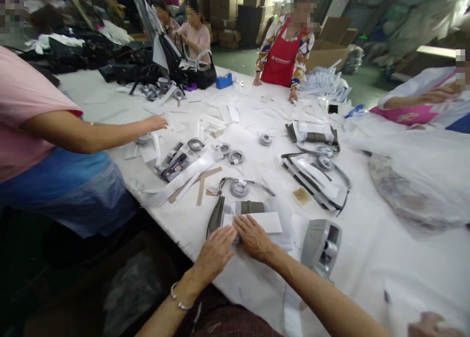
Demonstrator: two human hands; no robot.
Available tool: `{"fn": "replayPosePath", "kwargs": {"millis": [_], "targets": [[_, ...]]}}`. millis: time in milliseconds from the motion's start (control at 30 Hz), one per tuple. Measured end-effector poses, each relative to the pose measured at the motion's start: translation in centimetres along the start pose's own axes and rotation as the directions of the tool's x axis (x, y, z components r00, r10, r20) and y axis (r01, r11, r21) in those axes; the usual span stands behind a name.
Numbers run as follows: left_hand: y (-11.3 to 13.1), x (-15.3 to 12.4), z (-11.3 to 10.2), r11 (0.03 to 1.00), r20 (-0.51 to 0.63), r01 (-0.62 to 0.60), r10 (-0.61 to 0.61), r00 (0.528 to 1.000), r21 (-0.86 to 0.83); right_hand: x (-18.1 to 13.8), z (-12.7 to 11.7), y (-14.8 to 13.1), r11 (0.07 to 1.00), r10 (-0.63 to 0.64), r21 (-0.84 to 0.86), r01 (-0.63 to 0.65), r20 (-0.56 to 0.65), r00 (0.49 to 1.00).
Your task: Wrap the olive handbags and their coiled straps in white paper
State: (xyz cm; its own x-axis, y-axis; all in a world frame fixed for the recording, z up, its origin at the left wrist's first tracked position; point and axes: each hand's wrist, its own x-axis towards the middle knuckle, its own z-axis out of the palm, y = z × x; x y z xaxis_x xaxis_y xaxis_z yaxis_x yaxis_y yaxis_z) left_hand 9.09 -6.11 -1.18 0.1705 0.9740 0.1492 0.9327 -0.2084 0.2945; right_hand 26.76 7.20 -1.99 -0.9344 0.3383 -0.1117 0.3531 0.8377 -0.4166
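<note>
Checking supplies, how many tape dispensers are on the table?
2: a grey dispenser right of the right hand, and a blue dispenser at the far edge. Others may be hidden.

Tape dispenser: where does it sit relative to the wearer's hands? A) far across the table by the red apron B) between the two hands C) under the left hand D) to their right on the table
D: the grey tape dispenser stands on the white table just right of the right hand, untouched by either hand.
</note>
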Motion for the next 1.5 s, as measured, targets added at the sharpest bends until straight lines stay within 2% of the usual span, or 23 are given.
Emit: {"fn": "replayPosePath", "kwargs": {"millis": [100,167,200,233,300,367,400,500,600,700,767,867,900,967,1233,1333,1500], "targets": [[1.6,2.0,2.0,1.0,0.074,-0.011,0.009,0.997,0.029,0.1,-1.7,1.6,0.989,0.106,0.103,-0.103,-0.03,0.994],[1.5,2.3,2.2,0.999,0.09,0.016,-0.019,0.996,0.028,0.6,-3.7,3.7,0.948,0.219,0.253,-0.192,-0.084,0.972],[1.4,2.5,1.9,0.999,0.094,0.029,-0.031,0.995,0.022,1.0,-4.8,5.0,0.917,0.301,0.314,-0.246,-0.14,0.943],[1.3,2.9,1.5,0.999,0.103,0.042,-0.044,0.994,0.019,1.7,-5.9,6.4,0.883,0.396,0.355,-0.307,-0.211,0.894],[1.5,4.5,0.4,0.997,0.148,0.061,-0.067,0.987,0.042,3.4,-7.7,9.0,0.816,0.559,0.388,-0.428,-0.341,0.756],[2.2,6.6,-0.6,0.994,0.215,0.059,-0.079,0.973,0.094,5.4,-8.8,11.2,0.742,0.662,0.44,-0.506,-0.365,0.654],[2.6,7.7,-1.0,0.992,0.244,0.049,-0.077,0.967,0.12,6.4,-9.0,12.1,0.702,0.699,0.491,-0.515,-0.336,0.632],[4.0,10.0,-1.3,0.987,0.275,0.0,-0.044,0.96,0.159,8.4,-8.8,13.5,0.594,0.742,0.648,-0.476,-0.214,0.635],[5.0,10.6,-0.8,0.993,0.234,-0.05,0.023,0.972,0.11,8.6,-8.0,13.8,0.551,0.73,0.723,-0.416,-0.178,0.659],[5.0,10.9,0.1,1.0,0.154,-0.024,0.023,0.988,0.007,6.7,-7.5,13.5,0.507,0.724,0.782,-0.362,-0.158,0.672],[4.8,11.4,0.7,1.0,0.12,0.002,0.001,0.993,-0.026,4.8,-7.6,12.9,0.444,0.7,0.848,-0.289,-0.126,0.703],[4.6,12.0,1.7,0.998,0.118,-0.058,0.061,0.991,-0.029,1.9,-7.5,11.7,0.316,0.646,0.933,-0.171,-0.08,0.759],[4.7,12.1,2.1,0.996,0.127,-0.086,0.089,0.988,-0.026,1.1,-7.4,11.2,0.303,0.637,0.939,-0.164,-0.071,0.768],[5.1,11.8,2.6,0.994,0.145,-0.108,0.108,0.984,-0.01,-0.3,-7.0,10.3,0.345,0.64,0.918,-0.196,-0.077,0.765],[6.6,9.6,4.4,0.987,0.129,-0.163,0.159,0.979,0.017,-4.8,-5.0,8.0,0.648,0.567,0.722,-0.243,-0.243,0.787],[6.3,9.9,4.8,0.991,0.103,-0.134,0.135,0.985,-0.02,-6.7,-4.5,7.6,0.758,0.503,0.615,-0.216,-0.341,0.794],[5.5,10.4,4.7,0.983,0.048,-0.14,0.146,0.988,-0.117,-8.9,-3.7,6.9,0.87,0.402,0.462,-0.175,-0.455,0.795]]}}
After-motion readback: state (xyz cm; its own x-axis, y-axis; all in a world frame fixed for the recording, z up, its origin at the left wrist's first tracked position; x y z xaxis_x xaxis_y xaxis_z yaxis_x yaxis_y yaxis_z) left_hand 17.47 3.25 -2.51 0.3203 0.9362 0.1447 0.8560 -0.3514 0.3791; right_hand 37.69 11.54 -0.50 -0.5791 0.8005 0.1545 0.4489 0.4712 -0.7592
